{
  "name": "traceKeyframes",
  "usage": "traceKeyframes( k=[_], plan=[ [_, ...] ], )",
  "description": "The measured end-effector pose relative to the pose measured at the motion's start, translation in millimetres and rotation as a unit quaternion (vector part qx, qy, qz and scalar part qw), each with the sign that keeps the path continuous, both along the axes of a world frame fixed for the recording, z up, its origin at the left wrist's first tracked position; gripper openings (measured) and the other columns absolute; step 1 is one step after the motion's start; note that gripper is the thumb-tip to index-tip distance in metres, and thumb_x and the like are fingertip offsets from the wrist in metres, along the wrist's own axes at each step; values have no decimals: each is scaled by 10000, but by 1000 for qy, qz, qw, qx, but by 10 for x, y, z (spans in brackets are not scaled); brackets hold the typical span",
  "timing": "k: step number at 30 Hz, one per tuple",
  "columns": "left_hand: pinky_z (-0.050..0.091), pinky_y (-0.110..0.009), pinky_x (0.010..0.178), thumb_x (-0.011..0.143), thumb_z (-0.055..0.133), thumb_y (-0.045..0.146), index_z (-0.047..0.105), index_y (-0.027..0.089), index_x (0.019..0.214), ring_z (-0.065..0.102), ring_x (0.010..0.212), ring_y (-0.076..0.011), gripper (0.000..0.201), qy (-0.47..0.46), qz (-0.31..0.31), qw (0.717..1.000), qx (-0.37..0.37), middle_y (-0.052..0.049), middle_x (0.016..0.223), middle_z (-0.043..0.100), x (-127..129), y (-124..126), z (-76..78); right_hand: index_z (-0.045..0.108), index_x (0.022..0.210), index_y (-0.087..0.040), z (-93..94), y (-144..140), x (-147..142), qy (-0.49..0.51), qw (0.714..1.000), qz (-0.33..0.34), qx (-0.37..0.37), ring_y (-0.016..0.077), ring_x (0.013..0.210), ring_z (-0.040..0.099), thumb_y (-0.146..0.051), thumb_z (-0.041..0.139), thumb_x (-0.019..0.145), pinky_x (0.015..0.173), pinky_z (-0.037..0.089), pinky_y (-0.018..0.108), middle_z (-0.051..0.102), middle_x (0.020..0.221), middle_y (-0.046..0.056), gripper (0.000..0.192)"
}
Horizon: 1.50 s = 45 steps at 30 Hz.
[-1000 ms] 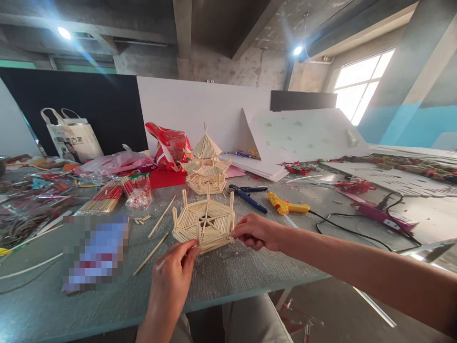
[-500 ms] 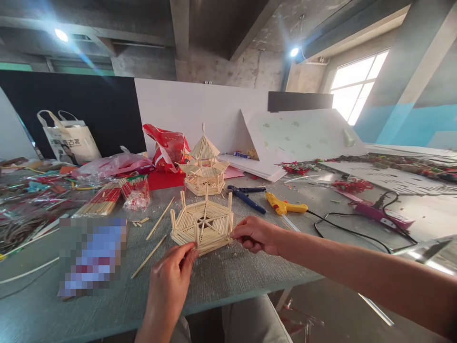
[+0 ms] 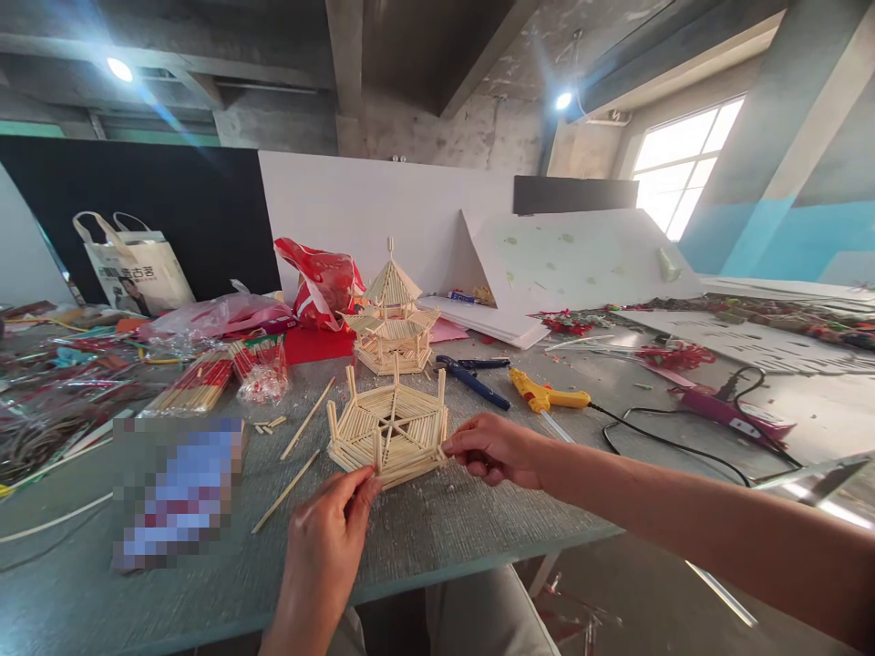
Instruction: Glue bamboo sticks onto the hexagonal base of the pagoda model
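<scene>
A six-sided frame of pale wooden sticks (image 3: pixel 416 401) lies on the table before me, with short upright posts at several corners and spokes meeting around a central gap. My left hand (image 3: pixel 334 519) pinches the front post (image 3: pixel 377 448) between thumb and forefinger. At the right front corner, my right hand (image 3: pixel 488 448) is closed in a pinch, its fingertips touching the frame. A small pale stick end (image 3: pixel 444 452) shows there, partly covered by the fingers. Just behind stands a tiered stick pavilion (image 3: pixel 393 301) with a pointed roof.
Blue-handled pliers (image 3: pixel 478 383) and a yellow glue gun (image 3: pixel 547 394) with a black cord lie right of the frame. Loose sticks (image 3: pixel 287 490), bundled sticks (image 3: pixel 195 383) and a blurred-out item (image 3: pixel 181 492) are to the left. A red bag (image 3: pixel 321 282) sits behind.
</scene>
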State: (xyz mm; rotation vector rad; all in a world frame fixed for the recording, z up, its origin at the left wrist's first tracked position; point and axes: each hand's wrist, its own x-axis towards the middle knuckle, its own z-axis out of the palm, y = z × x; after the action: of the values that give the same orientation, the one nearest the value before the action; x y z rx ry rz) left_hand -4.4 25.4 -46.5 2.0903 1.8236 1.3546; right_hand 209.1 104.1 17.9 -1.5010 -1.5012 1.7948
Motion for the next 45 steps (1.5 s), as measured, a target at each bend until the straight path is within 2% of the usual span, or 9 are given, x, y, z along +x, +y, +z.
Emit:
traceKeyframes(
  k=[7,15,20,34,41,45],
  plan=[
    [506,-236,683,852,409,375,661,158,883,658,752,-161,334,9,3,1000,2,-49,797,703,16,-11,9,477,595,-140,-15,23,25,-10,1000,13,2,20,363,328,-246,586,699,308,161,147,422,478,-55,184],
    [490,-200,577,853,424,324,645,175,902,655,716,-147,272,-26,-2,999,-19,-35,796,691,16,-31,4,458,589,-145,-19,35,-11,-20,1000,7,2,22,371,341,-289,633,667,311,168,143,407,461,-63,240],
    [492,-203,588,853,425,317,643,178,893,655,722,-147,261,-41,-13,999,-19,-35,797,687,18,-25,-6,453,590,-146,-19,39,-24,-18,1000,8,-3,18,359,328,-290,639,669,307,164,139,416,453,-66,247],
    [500,-220,610,858,410,353,649,180,906,658,729,-155,299,-11,4,1000,-22,-35,789,695,31,-42,15,452,591,-146,-17,41,-36,-14,1000,14,-4,17,352,332,-252,619,668,305,167,138,415,445,-69,212],
    [497,-209,621,859,403,367,658,167,907,658,709,-148,327,18,6,1000,-1,-40,770,701,10,-48,24,441,557,-141,-3,30,-61,-3,1000,10,-3,17,343,325,-175,547,684,303,169,137,413,426,-64,169],
    [497,-204,588,859,394,377,666,155,885,658,674,-147,352,29,9,999,17,-48,740,700,8,-50,34,431,551,-143,-21,50,-42,-2,1000,23,-1,14,335,304,-192,557,688,305,164,139,409,421,-64,192]
  ],
)
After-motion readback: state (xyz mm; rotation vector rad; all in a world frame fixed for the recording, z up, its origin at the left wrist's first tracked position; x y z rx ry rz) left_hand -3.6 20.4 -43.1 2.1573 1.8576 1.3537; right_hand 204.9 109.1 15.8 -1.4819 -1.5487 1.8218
